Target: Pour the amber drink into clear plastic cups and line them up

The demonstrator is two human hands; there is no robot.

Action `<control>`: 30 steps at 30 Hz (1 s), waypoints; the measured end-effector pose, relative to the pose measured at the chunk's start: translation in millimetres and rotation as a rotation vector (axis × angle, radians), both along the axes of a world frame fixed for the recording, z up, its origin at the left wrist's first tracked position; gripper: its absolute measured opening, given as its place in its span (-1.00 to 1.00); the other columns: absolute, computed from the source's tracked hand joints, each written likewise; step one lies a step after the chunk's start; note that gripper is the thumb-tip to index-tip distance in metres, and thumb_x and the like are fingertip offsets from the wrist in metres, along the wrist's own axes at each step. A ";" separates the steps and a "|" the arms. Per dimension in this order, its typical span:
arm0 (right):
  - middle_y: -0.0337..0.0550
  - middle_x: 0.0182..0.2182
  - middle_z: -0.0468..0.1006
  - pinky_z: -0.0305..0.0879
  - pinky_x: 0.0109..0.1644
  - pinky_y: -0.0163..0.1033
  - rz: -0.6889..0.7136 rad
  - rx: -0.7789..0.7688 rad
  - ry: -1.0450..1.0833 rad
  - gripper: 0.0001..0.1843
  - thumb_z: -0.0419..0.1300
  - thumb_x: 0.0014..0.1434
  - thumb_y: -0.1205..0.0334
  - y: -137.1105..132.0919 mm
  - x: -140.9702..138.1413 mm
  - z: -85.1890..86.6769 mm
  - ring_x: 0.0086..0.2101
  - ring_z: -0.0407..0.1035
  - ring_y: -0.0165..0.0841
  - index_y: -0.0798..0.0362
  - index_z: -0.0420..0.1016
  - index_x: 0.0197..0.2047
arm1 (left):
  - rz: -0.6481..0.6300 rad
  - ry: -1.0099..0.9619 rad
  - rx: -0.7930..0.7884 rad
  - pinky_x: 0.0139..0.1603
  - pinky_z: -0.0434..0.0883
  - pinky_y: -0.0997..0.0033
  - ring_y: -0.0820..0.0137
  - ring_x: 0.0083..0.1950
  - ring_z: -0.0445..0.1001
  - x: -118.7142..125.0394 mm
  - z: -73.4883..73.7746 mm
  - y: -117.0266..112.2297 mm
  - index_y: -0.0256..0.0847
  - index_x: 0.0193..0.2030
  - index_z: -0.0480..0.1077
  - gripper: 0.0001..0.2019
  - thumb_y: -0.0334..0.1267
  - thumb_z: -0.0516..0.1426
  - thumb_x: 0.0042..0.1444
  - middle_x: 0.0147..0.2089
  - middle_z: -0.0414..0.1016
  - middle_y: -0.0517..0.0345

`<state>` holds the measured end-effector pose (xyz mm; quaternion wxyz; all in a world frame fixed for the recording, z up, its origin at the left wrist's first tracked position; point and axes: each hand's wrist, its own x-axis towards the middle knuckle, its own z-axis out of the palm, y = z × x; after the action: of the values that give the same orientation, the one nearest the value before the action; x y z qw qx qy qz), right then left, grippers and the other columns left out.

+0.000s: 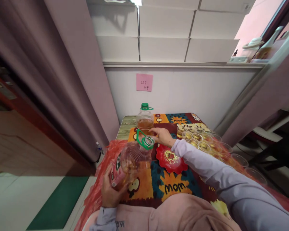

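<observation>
My left hand wraps round the lower part of a large clear plastic bottle with a pink label and amber drink inside. This bottle tilts to the right; its mouth is uncapped and has a green carrying ring. Just behind the mouth is my right hand, its fingers curled in and their tips partly hidden, so whatever they hold cannot be made out. A second bottle, green-capped and partly filled with amber drink, stands upright beyond it. Below my right wrist lies a red scalloped plate with a printed centre.
Many clear plastic cups, several with yellowish drink, crowd the table's right side under my right forearm. A patterned cloth and red plastic sheeting cover the table. The wall behind bears a pink note.
</observation>
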<state>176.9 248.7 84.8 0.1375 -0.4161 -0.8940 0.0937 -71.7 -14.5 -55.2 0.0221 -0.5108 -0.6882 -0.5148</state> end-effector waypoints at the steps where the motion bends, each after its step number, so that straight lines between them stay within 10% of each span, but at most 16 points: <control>1: -0.10 0.06 0.77 0.41 0.06 -0.27 0.025 -0.006 -0.013 -0.58 0.29 0.44 0.01 -9.0 -7.8 -4.1 0.04 0.64 -0.22 -0.12 0.61 0.29 | -0.002 -0.001 0.006 0.44 0.40 -0.31 -0.19 0.43 0.47 0.4 0.4 -0.1 -0.14 0.46 0.27 -0.12 0.08 0.40 0.05 0.42 0.44 -0.29; 19: 0.12 -0.25 0.78 0.42 -0.15 -0.21 0.004 -0.088 -0.192 -0.65 0.11 0.49 0.26 -38.2 -33.8 -0.7 -0.21 0.64 -0.12 0.09 0.77 -0.09 | -0.008 -0.021 -0.009 0.46 0.40 -0.30 -0.17 0.43 0.47 6.5 11.0 -1.4 -0.08 0.45 0.26 -0.15 0.07 0.39 0.05 0.41 0.46 -0.22; 26: 0.00 0.04 0.69 0.59 0.05 -0.03 -0.035 -0.126 -0.195 -0.70 0.27 0.52 0.06 -39.7 -32.3 3.4 -0.06 0.62 -0.17 0.09 0.63 0.12 | -0.008 -0.017 -0.013 0.46 0.39 -0.30 -0.16 0.44 0.47 4.8 8.3 -0.8 -0.09 0.46 0.25 -0.14 0.06 0.39 0.06 0.41 0.46 -0.24; 30: 0.03 -0.13 0.77 0.50 -0.04 -0.19 -0.014 -0.106 -0.149 -0.74 0.18 0.53 0.18 -41.7 -30.0 5.9 -0.13 0.64 -0.16 0.06 0.71 0.03 | -0.017 -0.005 0.008 0.46 0.40 -0.29 -0.17 0.44 0.46 4.7 9.3 0.0 -0.13 0.46 0.27 -0.14 0.07 0.39 0.07 0.43 0.44 -0.27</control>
<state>146.9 207.0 90.7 0.0488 -0.4349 -0.8925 0.1086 -66.9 -14.5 -45.9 0.0179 -0.5151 -0.6820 -0.5189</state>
